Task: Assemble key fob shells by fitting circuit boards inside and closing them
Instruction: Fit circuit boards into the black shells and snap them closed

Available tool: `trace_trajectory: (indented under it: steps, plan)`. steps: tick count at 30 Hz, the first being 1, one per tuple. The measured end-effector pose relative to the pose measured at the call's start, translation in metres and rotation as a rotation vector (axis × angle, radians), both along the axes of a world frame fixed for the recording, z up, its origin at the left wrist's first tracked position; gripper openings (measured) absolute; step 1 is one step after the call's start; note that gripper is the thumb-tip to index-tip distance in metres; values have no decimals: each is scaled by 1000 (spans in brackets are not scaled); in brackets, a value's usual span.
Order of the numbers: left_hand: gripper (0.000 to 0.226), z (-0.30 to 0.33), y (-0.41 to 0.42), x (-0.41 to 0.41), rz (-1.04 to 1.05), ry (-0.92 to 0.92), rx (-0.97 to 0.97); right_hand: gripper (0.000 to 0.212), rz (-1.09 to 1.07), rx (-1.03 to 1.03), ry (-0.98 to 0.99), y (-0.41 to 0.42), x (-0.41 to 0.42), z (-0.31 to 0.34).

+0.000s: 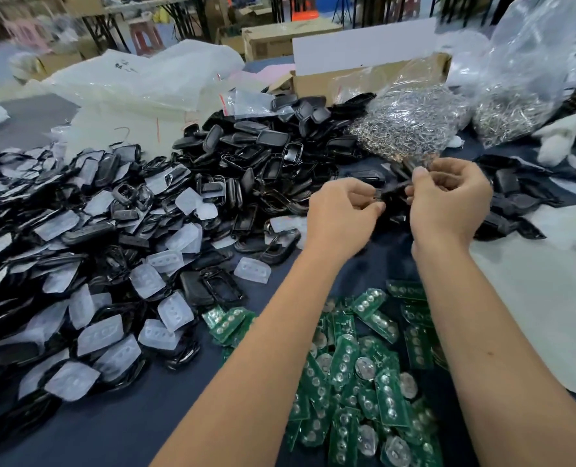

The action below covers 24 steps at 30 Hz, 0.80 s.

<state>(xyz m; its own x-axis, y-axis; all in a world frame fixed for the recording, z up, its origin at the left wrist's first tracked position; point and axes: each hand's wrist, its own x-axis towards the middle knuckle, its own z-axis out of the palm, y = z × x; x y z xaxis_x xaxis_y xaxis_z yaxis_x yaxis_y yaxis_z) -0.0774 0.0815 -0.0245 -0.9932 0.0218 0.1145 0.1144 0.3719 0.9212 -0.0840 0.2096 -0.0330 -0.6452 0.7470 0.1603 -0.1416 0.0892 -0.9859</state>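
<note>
Both hands are raised over the middle of the surface, which is covered in dark blue cloth. The left hand and right hand meet on one black key fob shell held between them, above the cloth. Fingers of both hands are curled and pinch the shell from opposite ends; the right thumb lies over its top edge. Motion blur hides whether the shell is closed or whether a board sits inside.

Green circuit boards lie in a loose heap on the cloth beneath the forearms, nearest the camera. To the left spreads a large pile of black shell halves mixed with translucent button pads. A second pile of black shells sits beyond the hands. Clear bags of metal rings stand behind the right hand, beside a cardboard box. White sheet material covers the surface on the right.
</note>
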Motion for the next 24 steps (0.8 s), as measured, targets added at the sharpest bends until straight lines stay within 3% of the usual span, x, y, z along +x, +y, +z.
trace_trajectory:
  steps: [2, 4, 8, 11, 17, 24]
  plan:
    - [12, 4, -4, -1, 27, 117, -149, 12, 0, 63, -38, 4, -1, -1]
    - [9, 11, -14, -6, 84, 211, -278, 10, 176, 171, -35, 2, 2, 5]
    - [17, 25, -48, -31, 267, 348, -661, 12, 988, 553, -183, -20, 19, 17]
    - [22, 26, -76, -50, 386, 240, -902, 15, 1386, 847, -449, -34, 26, 24]
    - [24, 17, -92, -64, 418, 85, -962, 26, 1611, 1055, -530, -56, 42, 32]
    - [20, 11, -89, -60, 369, 57, -1053, 15, 1675, 922, -517, -48, 42, 37]
